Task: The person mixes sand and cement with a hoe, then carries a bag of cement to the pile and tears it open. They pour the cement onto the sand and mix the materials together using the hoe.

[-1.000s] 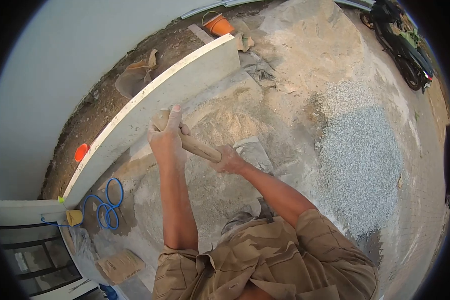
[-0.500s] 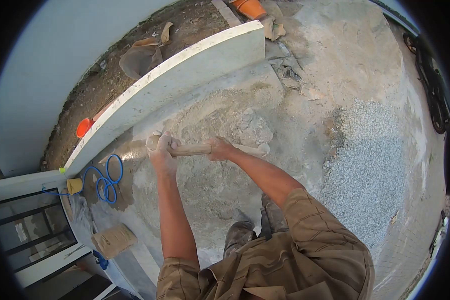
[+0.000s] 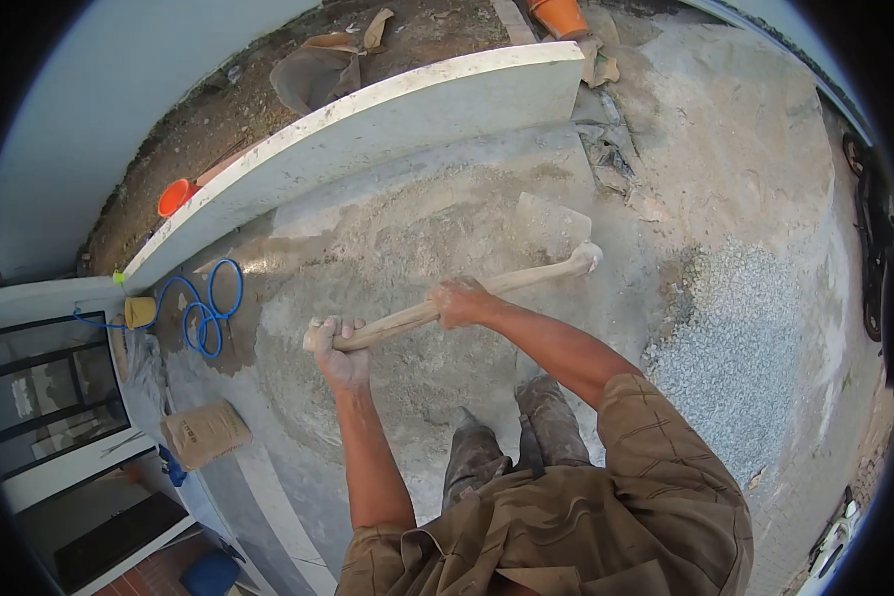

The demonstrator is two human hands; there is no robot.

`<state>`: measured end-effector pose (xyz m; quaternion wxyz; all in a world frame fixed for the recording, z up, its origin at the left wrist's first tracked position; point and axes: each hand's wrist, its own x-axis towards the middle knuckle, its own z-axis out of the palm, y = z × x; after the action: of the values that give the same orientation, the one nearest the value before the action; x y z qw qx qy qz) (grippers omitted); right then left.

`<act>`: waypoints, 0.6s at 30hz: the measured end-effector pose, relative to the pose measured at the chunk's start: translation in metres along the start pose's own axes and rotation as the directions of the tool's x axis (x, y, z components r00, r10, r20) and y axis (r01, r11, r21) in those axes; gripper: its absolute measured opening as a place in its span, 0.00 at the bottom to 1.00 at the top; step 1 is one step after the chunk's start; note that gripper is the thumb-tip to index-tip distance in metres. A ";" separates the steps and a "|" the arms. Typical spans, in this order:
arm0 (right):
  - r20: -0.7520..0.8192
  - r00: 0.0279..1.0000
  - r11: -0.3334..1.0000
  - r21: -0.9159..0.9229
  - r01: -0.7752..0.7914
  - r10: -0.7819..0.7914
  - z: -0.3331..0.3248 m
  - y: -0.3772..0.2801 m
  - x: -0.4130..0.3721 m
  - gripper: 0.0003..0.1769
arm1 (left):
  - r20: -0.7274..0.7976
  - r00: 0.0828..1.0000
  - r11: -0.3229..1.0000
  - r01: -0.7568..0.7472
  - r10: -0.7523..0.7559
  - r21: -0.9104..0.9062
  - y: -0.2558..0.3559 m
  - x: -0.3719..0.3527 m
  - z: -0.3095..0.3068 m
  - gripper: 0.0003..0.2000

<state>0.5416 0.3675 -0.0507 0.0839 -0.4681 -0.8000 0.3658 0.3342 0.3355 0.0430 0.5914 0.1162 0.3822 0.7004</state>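
A hoe (image 3: 534, 275) with a pale wooden handle lies slantwise across the view, its wide, cement-coated blade at the upper right end. My left hand (image 3: 343, 356), dusted grey, is wrapped round the butt end of the handle. Farther along it, my right hand (image 3: 460, 301) is closed round the middle of the handle. Below the blade and handle spreads a bed of grey sandy mix (image 3: 397, 219) over the ground. My boots stand at its near edge.
A gravel pile (image 3: 730, 368) lies to the right. A low white wall (image 3: 368, 124) curves behind the mix. At left are a coiled blue hose (image 3: 209, 323), a small yellow bucket (image 3: 139, 312) and a paper sack (image 3: 206, 434). An orange bucket (image 3: 558, 17) lies at the top.
The hoe has swung so its blade end is up and to the right, with the blade now plainly visible. My left hand has come lower and nearer my body; my right hand moved slightly right.
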 end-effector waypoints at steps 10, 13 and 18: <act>0.359 0.918 0.924 -0.269 0.273 -0.167 0.138 -0.044 0.022 0.09 | -0.763 0.611 0.966 0.016 -0.212 -0.257 -0.040 -0.086 -0.261 0.09; 0.422 0.902 0.922 -0.304 0.238 -0.094 0.153 -0.050 0.017 0.09 | -0.695 0.664 0.946 0.059 -0.276 -0.319 -0.046 -0.087 -0.284 0.10; 0.390 0.921 0.911 -0.386 0.145 0.019 0.122 -0.084 -0.016 0.08 | -0.514 0.729 0.849 0.173 -0.451 -0.500 -0.047 -0.093 -0.284 0.10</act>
<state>0.4345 0.2679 -0.0797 -0.1623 -0.3675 -0.8741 0.2731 0.2195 0.1374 -0.1555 0.5569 -0.3149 0.4081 0.6513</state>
